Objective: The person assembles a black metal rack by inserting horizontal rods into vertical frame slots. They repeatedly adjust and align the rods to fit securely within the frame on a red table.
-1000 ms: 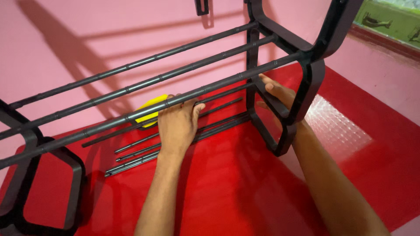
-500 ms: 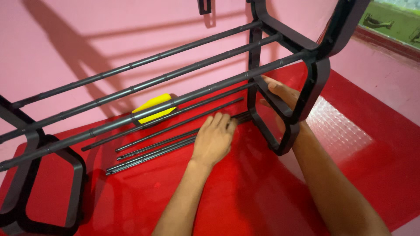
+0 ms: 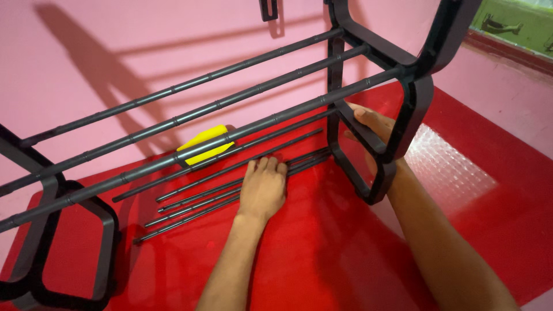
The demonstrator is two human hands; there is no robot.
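Note:
A dark grey rack frame [image 3: 415, 92] with three long rods [image 3: 219, 106] across its top stands on a red floor mat. My right hand [image 3: 368, 129] grips the frame's right end panel from inside. My left hand [image 3: 262, 187] rests palm down on several loose dark rods [image 3: 190, 201] lying on the mat under the rack, fingers laid over them. A yellow object [image 3: 203, 145] lies on the mat behind the rods, partly hidden by a rack rod.
The rack's left end panel [image 3: 86, 247] stands at the lower left. A pink wall [image 3: 115, 57] runs behind the rack. A clear textured sheet [image 3: 449, 167] lies on the red mat [image 3: 322, 253] to the right. A green surface [image 3: 512, 23] shows at top right.
My left hand left the front top rod, dropped to the mat and settled on the loose rods. The yellow object became visible. My right hand stayed on the end panel.

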